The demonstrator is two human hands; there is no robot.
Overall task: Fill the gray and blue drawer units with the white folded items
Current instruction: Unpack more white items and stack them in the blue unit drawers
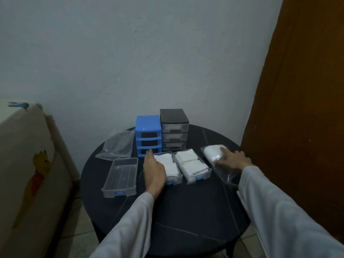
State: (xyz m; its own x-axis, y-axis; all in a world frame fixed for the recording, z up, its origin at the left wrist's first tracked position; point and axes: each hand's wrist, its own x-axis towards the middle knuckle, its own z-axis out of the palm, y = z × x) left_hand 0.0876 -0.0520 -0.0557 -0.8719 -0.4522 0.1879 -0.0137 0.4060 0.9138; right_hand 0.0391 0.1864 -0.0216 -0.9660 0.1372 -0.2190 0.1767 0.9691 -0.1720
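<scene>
Both arms reach forward, left hand (154, 169) and right hand (232, 159) flat, palms down.

Dim, bluish light throughout. Pale plastered wall (149, 53) behind, rough and faintly mottled. Brown wooden door (301, 90) at right, reaching up out of view. Round dark bench (186, 211) set close in the corner, thin pale veining across its top. Cream cabinet (24, 164) at left, cartoon bear sticker on its side. Light tiled floor (81, 237) glimpsed below the bench edge.
</scene>
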